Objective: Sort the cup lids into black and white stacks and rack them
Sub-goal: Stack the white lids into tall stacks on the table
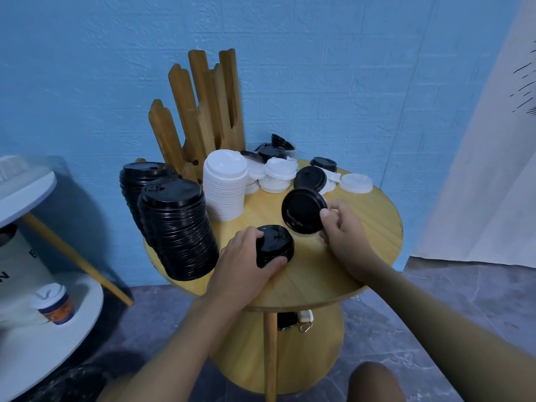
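The left hand (246,256) grips a short stack of black lids (274,245) near the front of the round wooden table (348,274), thumb curled round the near side and fingers round the far side, probably to steady it as a base for the next lid. The right hand (345,227) pinches a single black lid (303,211) by its right rim between thumb and fingertips; the lid is tilted up on edge just beyond the short stack, its round face turned toward the camera and the left. Being a disc it has no long axis, and its centre line leans toward the stack. The stack stands upright, tops upward. Two tall black stacks (177,227) and a white stack (224,190) wait beside the wooden rack (203,111); loose lids (278,175) lie mixed at the back.
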The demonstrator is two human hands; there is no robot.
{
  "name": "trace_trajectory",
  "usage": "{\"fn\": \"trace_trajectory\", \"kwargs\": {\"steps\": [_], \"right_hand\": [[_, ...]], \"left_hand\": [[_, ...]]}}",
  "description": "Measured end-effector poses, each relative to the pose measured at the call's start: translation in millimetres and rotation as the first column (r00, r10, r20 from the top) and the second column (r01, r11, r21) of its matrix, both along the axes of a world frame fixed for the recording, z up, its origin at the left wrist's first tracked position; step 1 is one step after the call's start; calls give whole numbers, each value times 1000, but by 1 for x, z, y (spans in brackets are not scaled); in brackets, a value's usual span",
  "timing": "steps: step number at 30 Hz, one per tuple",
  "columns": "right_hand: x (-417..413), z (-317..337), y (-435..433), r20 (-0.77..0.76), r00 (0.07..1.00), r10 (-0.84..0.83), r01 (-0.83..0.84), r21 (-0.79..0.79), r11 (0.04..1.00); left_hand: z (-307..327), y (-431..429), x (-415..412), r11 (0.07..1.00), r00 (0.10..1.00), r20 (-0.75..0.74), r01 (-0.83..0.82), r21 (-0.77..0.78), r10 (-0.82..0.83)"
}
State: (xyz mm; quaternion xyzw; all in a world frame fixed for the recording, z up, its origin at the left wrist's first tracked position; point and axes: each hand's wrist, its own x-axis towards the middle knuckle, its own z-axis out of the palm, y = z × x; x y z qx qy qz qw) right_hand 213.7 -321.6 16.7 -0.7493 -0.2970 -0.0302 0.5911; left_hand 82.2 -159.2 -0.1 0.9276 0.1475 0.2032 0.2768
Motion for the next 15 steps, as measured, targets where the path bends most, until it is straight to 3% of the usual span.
{"fn": "trace_trajectory", "kwargs": {"steps": [3,8,15], "right_hand": [[4,-4,-8,-88,991,-96,95,-18,995],[13,-8,-7,76,967,-243,254,-221,942],[20,-11,-1,213,970,-115,203,-459,865]], "left_hand": [[2,-1,2,999,1000,-20,16,40,-15],[5,-2,9,997,999,-40,32,77,-29],[5,0,16,995,999,-36,25,100,-21]]}}
